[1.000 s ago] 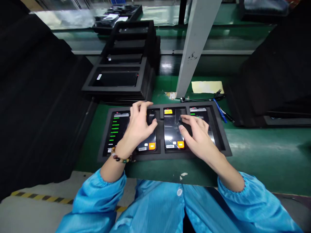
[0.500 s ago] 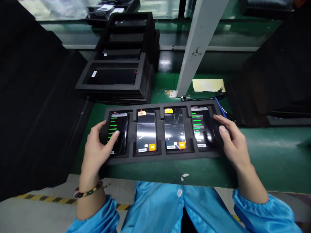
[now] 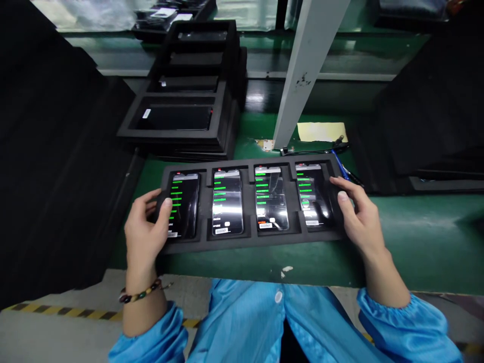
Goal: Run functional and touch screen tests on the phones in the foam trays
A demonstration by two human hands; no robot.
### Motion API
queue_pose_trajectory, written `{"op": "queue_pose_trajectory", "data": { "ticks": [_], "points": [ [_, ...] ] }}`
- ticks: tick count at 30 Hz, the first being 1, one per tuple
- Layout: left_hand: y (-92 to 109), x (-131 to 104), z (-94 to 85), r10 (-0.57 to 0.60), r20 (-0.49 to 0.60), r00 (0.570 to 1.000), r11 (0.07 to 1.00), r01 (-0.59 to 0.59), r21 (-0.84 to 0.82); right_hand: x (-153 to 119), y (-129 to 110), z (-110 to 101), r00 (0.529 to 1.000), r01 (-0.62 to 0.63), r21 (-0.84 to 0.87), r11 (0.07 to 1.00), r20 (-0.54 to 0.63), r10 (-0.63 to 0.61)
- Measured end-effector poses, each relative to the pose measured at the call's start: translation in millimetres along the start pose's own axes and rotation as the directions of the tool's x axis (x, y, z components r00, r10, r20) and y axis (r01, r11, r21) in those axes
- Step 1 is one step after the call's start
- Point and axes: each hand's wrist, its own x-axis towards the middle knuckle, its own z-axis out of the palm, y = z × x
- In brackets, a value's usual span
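A black foam tray [image 3: 249, 201] lies on the green table, with several phones in its slots. My left hand [image 3: 146, 224] grips the tray's left end, its thumb on the rim beside the leftmost phone [image 3: 186, 206]. At the other end, my right hand [image 3: 359, 214] holds the tray's edge near the rightmost phone [image 3: 313, 196]. Green text lines show on every screen, including the two middle phones, one left of centre [image 3: 227, 201] and one right of centre [image 3: 271, 199]. The last of these also has a small red line low on its screen.
Stacked black foam trays [image 3: 215, 134] holding phones stand behind on the left. A grey metal post [image 3: 302, 75] rises behind the tray. Near it lie a yellow paper [image 3: 321, 132], a cable and a blue pen [image 3: 339, 164]. Dark stacks flank both sides.
The two middle screens have changed from orange and yellow patches to green text lines. My left thumb has drawn back from the leftmost screen toward the tray's edge.
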Motion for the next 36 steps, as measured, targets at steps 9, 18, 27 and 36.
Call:
{"op": "queue_pose_trajectory", "data": {
  "ticks": [9, 18, 27, 36],
  "points": [
    [27, -17, -7.2, 0.295, -0.104, 0.950, 0.952, -0.283, 0.118, -2, -6, 1, 0.984, 0.178, -0.141, 0.974, -0.001, -0.180],
    [72, -40, 0.6, 0.416, 0.521, 0.745, 0.818, -0.557, 0.143, -18, -53, 19, 0.838, 0.396, -0.252, 0.883, 0.492, -0.236],
    [92, -11, 24.2, 0.362, 0.545, 0.756, 0.800, -0.552, 0.234, 22, -66, 46, 0.815, 0.414, -0.291, 0.863, 0.539, -0.210],
    [94, -2, 29.9, 0.395, 0.498, 0.772, 0.809, -0.550, 0.210, 31, -67, 51, 0.831, 0.420, -0.274, 0.865, 0.500, -0.245]
  ]
}}
